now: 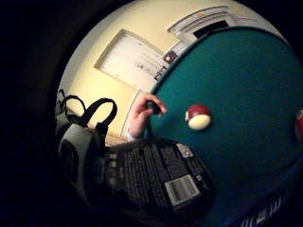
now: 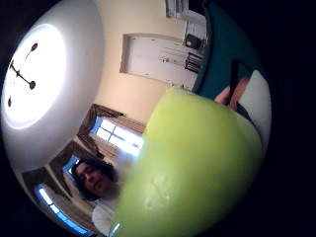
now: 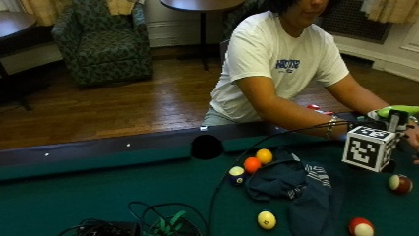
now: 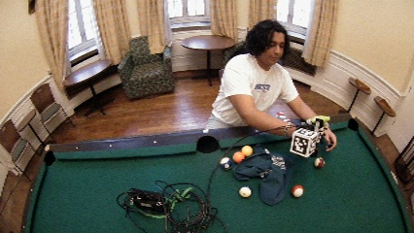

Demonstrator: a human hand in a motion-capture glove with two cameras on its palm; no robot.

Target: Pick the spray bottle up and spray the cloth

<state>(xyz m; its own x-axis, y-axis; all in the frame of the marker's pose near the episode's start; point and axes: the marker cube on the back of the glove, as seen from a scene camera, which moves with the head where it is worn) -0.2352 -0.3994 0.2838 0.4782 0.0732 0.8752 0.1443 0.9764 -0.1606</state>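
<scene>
Spray bottle with its green top sits gripped in the gloved right hand above the bench, the dark blue cloth lying below, nearer the bench's middle.

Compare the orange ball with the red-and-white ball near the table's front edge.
The orange ball is one solid colour; the red-and-white ball has a red band on white. The orange ball sits touching or nearly touching a yellow ball beside the dark cloth; the red-and-white ball lies alone on the felt past the cloth's far side. Both are billiard balls of similar size resting on the green table.
</scene>
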